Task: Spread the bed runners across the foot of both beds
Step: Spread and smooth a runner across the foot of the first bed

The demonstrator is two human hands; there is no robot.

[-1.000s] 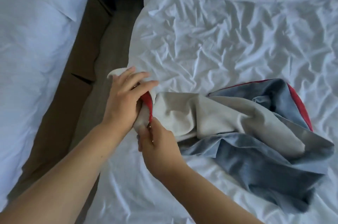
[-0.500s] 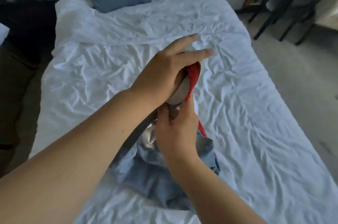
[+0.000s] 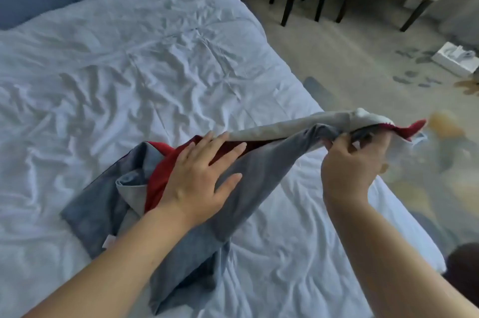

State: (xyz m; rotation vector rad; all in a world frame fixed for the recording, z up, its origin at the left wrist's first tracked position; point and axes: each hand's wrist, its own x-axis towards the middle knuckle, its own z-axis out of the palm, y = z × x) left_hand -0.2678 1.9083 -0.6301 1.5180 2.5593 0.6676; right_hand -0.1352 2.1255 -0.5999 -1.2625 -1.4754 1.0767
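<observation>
— Since the runner (image 3: 259, 170) lies bunched near the bed's (image 3: 129, 71) right edge, how do you open it?
— My left hand (image 3: 199, 177) presses flat on it, fingers straight. My right hand (image 3: 350, 167) pinches one end, lifted beyond that edge. I'd draw slowly, so the folds feed out untwisted.
— Which way does it run?
— Crosswise, with the pinched end pointing off the right edge.
</observation>
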